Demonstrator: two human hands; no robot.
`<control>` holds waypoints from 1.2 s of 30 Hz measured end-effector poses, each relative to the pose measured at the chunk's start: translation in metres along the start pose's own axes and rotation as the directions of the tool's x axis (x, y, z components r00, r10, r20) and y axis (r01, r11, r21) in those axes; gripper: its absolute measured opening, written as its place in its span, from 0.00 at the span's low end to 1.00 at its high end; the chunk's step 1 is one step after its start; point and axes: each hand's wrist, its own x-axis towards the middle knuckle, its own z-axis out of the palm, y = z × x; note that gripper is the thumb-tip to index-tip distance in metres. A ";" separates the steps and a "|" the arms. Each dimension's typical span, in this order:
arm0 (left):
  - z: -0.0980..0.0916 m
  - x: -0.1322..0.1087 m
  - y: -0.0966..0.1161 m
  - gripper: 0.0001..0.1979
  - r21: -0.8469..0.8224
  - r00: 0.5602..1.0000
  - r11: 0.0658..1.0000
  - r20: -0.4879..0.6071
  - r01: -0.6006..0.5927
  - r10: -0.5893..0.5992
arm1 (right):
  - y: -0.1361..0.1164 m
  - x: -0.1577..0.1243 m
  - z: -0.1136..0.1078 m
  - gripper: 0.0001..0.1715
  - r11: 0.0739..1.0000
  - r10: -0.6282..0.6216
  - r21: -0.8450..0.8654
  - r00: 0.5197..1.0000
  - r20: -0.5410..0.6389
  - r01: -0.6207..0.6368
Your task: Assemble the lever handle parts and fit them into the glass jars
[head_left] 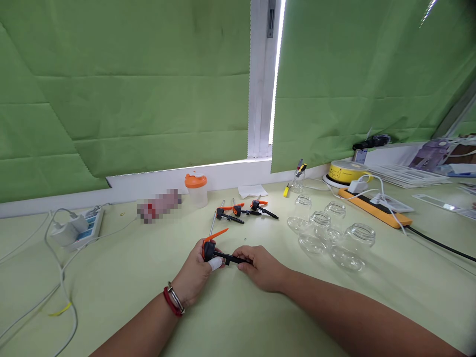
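Your left fingers [216, 264] and right fingers [246, 252] gripping one clamp [209, 251], three others [238, 211] beyond, clear jars [319, 232] rightward, pixelated item [159, 206] unreadable.

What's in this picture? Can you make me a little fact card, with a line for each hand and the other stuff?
Left hand: holds the head of a black-and-orange tool
Right hand: fingers pinch the tool's black bar
Behind the hands: three similar tools lying on the table
Right side: several clear glass jars; an orange power strip
Left side: a white power strip with plugs in it
Near the wall: a cup with an orange lid
Window: green blinds
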 end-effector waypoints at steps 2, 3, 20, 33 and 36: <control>-0.002 0.001 -0.003 0.14 0.046 1.000 0.999 -0.017 0.002 -0.001 | 0.000 0.000 0.003 0.12 0.999 0.009 0.044 1.000 0.001 -0.010; -0.003 0.002 -0.004 0.14 0.064 1.000 0.998 -0.020 0.001 0.000 | 0.000 0.000 0.004 0.12 0.997 0.016 0.071 1.000 0.004 -0.016; 0.009 -0.011 0.000 0.15 0.006 0.932 0.944 -0.155 -0.330 0.326 | -0.008 -0.003 0.018 0.13 0.922 0.005 0.383 0.993 0.115 -0.049; 0.006 -0.018 0.004 0.52 0.598 0.850 0.640 0.143 -0.482 0.507 | -0.027 -0.004 0.021 0.13 0.648 -0.052 0.748 0.971 0.234 -0.146; 0.001 -0.016 0.003 0.46 0.664 0.812 0.532 0.205 -0.526 0.546 | -0.024 -0.004 0.021 0.15 0.590 -0.068 0.791 0.966 0.249 -0.162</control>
